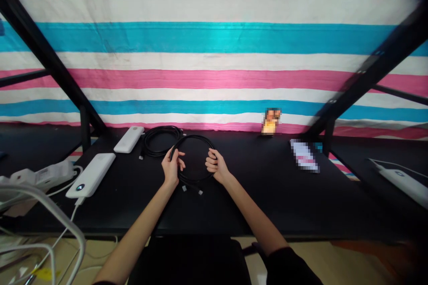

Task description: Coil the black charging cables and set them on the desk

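A black cable (195, 136) is looped into a ring between my two hands, above the black table. My left hand (172, 165) is closed on the ring's left side, thumb on the cable and some fingers partly spread. On the right side, the fingers of my right hand (215, 164) are curled round the cable. Two connector ends, one of them a light plug (200, 192), hang at the ring's lower edge. A second coiled black cable (157, 129) lies on the table behind my left hand.
Two white power banks (129, 139) (92, 174) lie at the left, beside a white power strip (50, 176) and thick white cables (72, 227). Blurred-out items stand at the back right. Another white device (404, 182) is at the far right. Black frame bars rise on both sides.
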